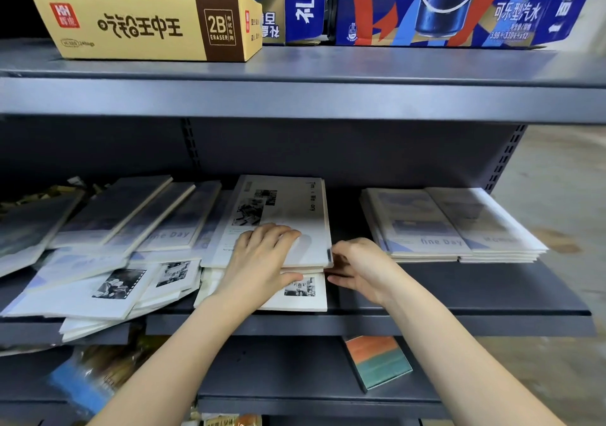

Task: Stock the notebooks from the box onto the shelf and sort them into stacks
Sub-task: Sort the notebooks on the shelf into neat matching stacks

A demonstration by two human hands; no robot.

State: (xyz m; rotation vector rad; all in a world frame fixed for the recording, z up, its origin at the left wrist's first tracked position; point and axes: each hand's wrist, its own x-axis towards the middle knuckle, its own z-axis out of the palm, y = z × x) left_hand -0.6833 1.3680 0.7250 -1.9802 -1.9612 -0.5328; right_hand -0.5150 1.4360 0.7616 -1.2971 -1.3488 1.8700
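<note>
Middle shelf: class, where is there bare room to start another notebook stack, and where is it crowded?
Free: the front strip of the middle shelf before the fine Day stacks, and the narrow gap between them and the centre stack, where the right hand sits. Crowded: the left side, with overlapping notebooks.

Head-worn wide-angle view, looking forward and down — close to the shelf (459, 294)
</note>
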